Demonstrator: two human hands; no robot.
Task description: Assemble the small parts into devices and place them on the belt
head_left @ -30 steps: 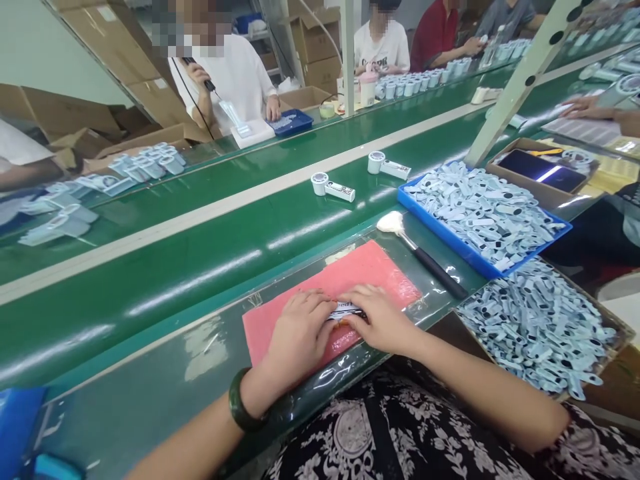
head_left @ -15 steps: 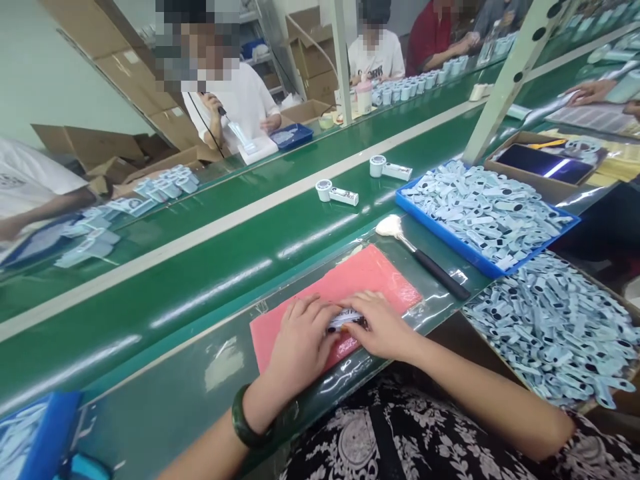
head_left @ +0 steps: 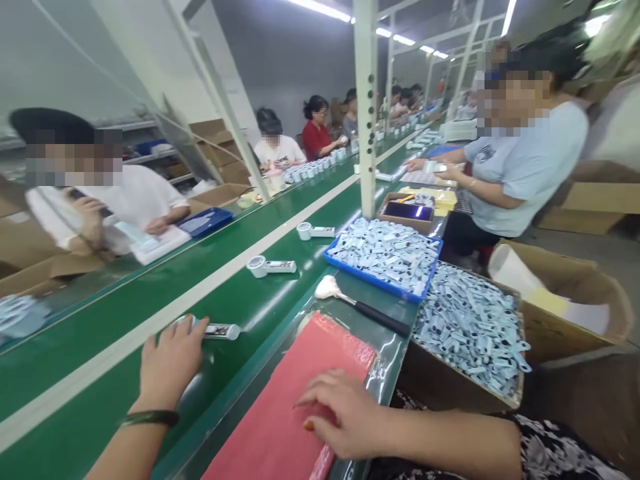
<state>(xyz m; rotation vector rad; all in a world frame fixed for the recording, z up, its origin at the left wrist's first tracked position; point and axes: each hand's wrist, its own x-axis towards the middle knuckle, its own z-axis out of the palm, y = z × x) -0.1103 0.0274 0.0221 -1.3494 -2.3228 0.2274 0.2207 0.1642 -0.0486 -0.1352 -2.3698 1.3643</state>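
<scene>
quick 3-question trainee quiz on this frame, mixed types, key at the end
1. True or false: the left hand rests on a white device lying on the green belt.
2. The right hand lies flat on: A) the blue tray B) the pink mat C) the brush
3. Fill in: the brush lies between the pink mat and the ____ tray.

Key: 1 true; 2 B; 3 blue
</scene>
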